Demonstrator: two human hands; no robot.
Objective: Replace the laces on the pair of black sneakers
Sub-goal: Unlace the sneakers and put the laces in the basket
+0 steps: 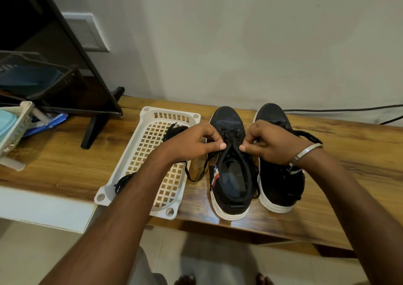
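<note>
Two black sneakers with white soles stand side by side on the wooden table, toes to the wall. Over the left sneaker (231,175) both hands work its black lace (230,137). My left hand (196,141) pinches the lace at the left eyelet row. My right hand (268,143), with a metal bangle on the wrist, pinches the lace on the right side. One lace end (196,175) trails off the shoe's left side onto the table. The right sneaker (281,184) is partly hidden under my right hand. Loose black laces (174,129) lie in the white basket.
The white perforated basket (122,188) lies left of the shoes. A monitor stand (96,127) and a rack with clutter fill the far left. A black cable (340,109) runs along the wall at the right. The table's front edge (239,223) is close to me.
</note>
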